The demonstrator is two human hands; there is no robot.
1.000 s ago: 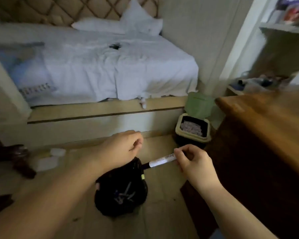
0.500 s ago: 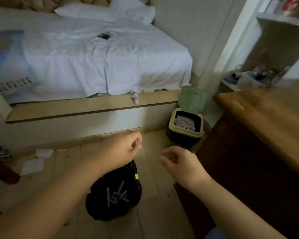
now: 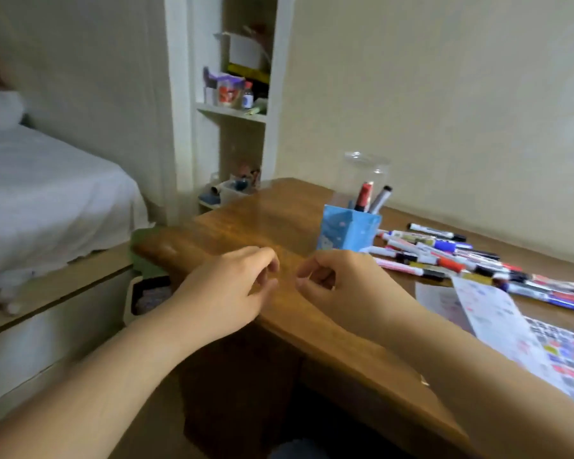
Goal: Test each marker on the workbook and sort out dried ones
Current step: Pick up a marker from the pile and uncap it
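Several markers (image 3: pixel 444 253) lie in a loose pile on the wooden desk (image 3: pixel 232 223), to the right of a blue pen holder (image 3: pixel 347 233) with a few markers standing in it. The workbook (image 3: pixel 497 313) lies open near the desk's right front, its pages covered in coloured marks. My left hand (image 3: pixel 226 289) and my right hand (image 3: pixel 342 286) hover close together over the desk's left front edge. Both have loosely curled fingers and hold nothing. The markers lie apart from my hands, further right.
A clear plastic jar (image 3: pixel 365 173) stands behind the pen holder. A small bin (image 3: pixel 146 293) sits on the floor left of the desk, beside the bed (image 3: pixel 47 200). A white shelf niche (image 3: pixel 236 94) with small items is at the back.
My right hand let go of the marker over the black bag on the floor. The view then swung right to the desk, and both hands rose empty above its edge.
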